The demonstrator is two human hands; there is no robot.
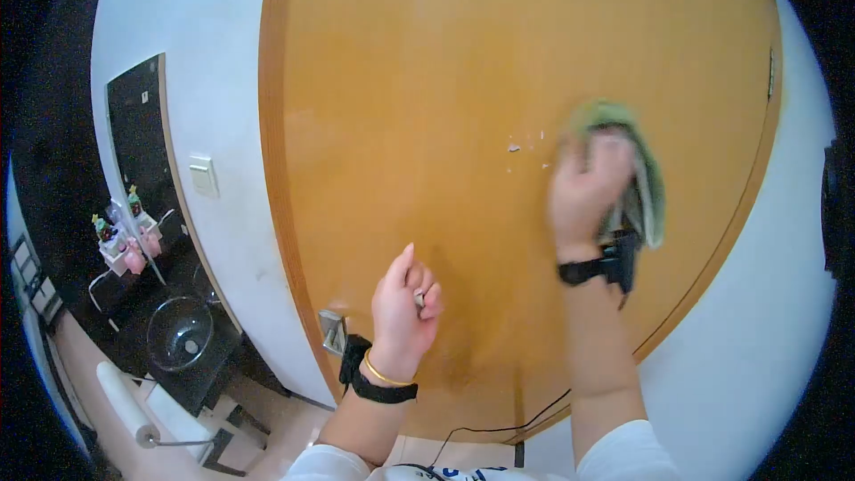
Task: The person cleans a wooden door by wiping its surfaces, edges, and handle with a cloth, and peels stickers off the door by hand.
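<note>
My right hand (592, 183), blurred by motion, presses a green cloth (655, 191) against the wooden door (427, 107). Part of the cloth hangs below the palm, showing a paler edge. Left of that hand, a few small whitish marks (514, 149) show on the door's surface. Lower down, my left hand (408, 307) is curled in front of the door with the thumb up. A small pale scrap (419, 300) peeks out between its fingers; its kind is too small to tell.
A metal door handle (332, 331) sits left of my left wrist. A light switch (203, 176) and a mirror (138, 134) are on the white wall. Further left stand a glass basin (181, 334) and a paper roll (129, 405). A black cable (508, 428) runs low near the door.
</note>
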